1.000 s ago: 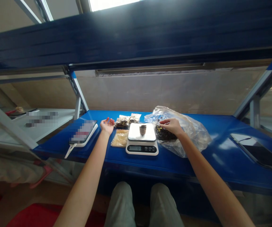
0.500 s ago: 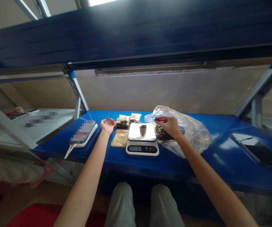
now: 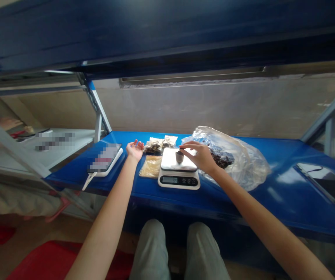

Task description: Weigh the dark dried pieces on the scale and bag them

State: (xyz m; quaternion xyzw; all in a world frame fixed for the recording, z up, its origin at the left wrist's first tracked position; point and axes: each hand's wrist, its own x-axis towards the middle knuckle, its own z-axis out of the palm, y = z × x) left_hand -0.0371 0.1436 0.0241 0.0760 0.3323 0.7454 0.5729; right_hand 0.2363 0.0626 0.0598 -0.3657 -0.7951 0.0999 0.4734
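Observation:
My right hand [image 3: 199,155] hangs over a digital kitchen scale [image 3: 179,179], its thumb and fingertips pinched just above a small brown cup [image 3: 179,157] on the weighing plate. A little dark matter shows at the pinch. Right of the scale lies a clear plastic bag [image 3: 237,163] holding dark dried pieces [image 3: 221,159]. My left hand [image 3: 135,150] rests palm up and open on the blue table [image 3: 284,155], nearest several small packets of dried pieces [image 3: 154,147] and a flat packet of tan material [image 3: 150,167].
Left of my left hand, a tablet or phone [image 3: 105,158] lies with a white cable. A dark tablet [image 3: 321,182] sits at the table's right end. A blue steel shelf [image 3: 167,39] runs overhead, with upright posts at both sides.
My right hand has moved left from the plastic bag to above the cup on the scale. My left hand stays in place, and the view has tipped slightly.

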